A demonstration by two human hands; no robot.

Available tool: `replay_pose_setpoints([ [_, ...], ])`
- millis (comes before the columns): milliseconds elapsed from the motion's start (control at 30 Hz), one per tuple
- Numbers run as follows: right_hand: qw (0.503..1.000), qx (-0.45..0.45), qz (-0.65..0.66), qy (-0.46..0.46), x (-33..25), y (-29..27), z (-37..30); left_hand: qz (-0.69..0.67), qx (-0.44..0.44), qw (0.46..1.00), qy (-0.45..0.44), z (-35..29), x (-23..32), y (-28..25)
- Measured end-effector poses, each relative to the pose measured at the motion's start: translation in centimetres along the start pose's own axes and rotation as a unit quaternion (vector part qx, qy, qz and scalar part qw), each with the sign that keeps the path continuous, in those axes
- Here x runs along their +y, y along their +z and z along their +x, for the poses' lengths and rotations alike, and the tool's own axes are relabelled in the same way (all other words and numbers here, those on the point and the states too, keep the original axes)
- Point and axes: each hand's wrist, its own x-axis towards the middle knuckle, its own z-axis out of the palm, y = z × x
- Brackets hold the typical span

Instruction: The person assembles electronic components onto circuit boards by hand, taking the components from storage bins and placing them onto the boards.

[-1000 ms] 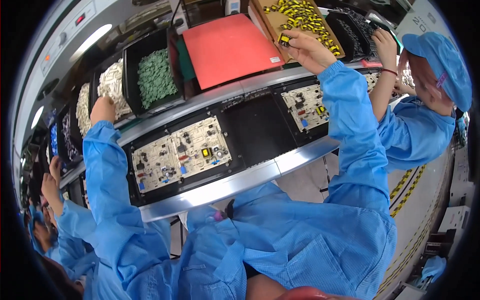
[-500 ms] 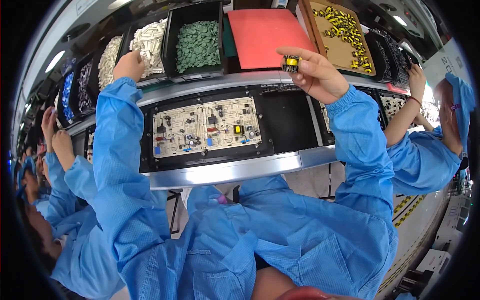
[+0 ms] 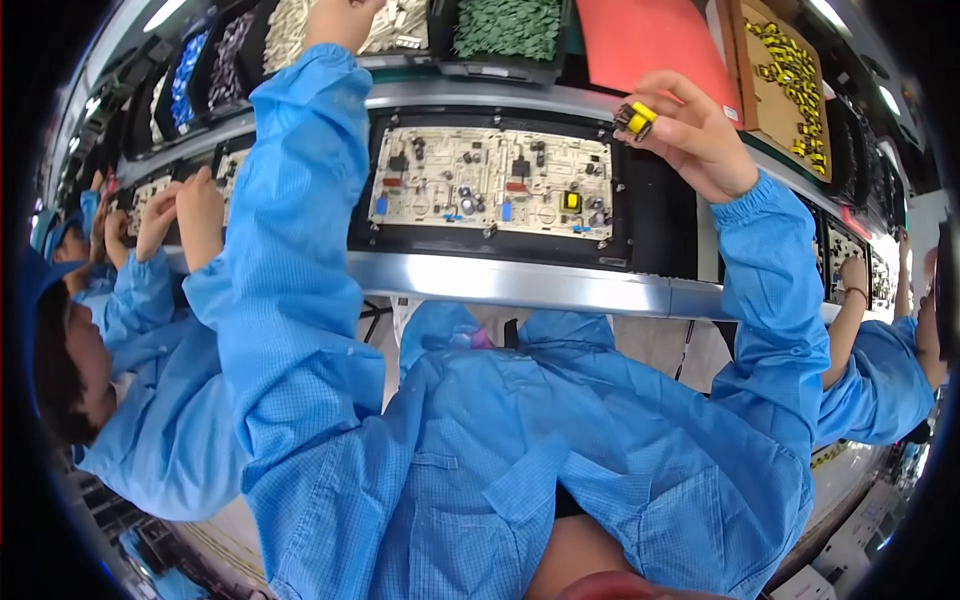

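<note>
My right hand (image 3: 695,135) pinches a small transformer (image 3: 637,120), yellow-wrapped with a dark core, above the right end of a black carrier frame (image 3: 490,249). Two pale circuit boards lie side by side in that frame, the left board (image 3: 430,205) and the right board (image 3: 545,160). On the right one sits another yellow transformer (image 3: 571,201); the left one shows none. My left hand (image 3: 340,25) is at the bin of white parts (image 3: 398,25), its fingers mostly cut off by the picture's top edge.
Beyond the metal rail (image 3: 500,283) stand a bin of green discs (image 3: 507,28), a red sheet (image 3: 650,50) and a cardboard box (image 3: 775,110) of yellow transformers. Blue parts (image 3: 186,80) fill a bin at the left. Co-workers in blue stand on both sides, a co-worker's hands (image 3: 185,210) near my left arm.
The view has shifted, so boards and bins appear higher and further right. My right hand still holds the transformer, now turned differently. My left hand remains at the white parts.
</note>
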Motion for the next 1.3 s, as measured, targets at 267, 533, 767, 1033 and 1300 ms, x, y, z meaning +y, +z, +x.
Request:
replay_pose_setpoints([
  [267, 0.977, -0.145, 0.005, 0.156, 4.2, 3.0, 5.4, -0.325, 0.023, 0.94, -0.101, -13.2, 15.5, -9.3],
  [533, 0.954, -0.176, -0.093, 0.224, 4.2, 7.3, 8.8, -0.329, 0.049, 0.91, -0.249, -25.2, 10.4, -7.8],
  [767, 0.922, -0.214, -0.242, 0.215, 5.9, 11.2, 11.9, -0.333, 0.125, 0.905, -0.235, -26.2, 9.6, -6.9],
  [1033, 0.744, -0.271, -0.611, 0.004, 5.6, 13.7, 13.5, -0.359, 0.152, 0.889, -0.239, -26.7, 8.8, -7.5],
  [1300, 0.682, -0.283, -0.674, 0.015, 5.9, 15.4, 12.8, -0.362, 0.151, 0.891, -0.229, -26.9, 8.4, -7.4],
])
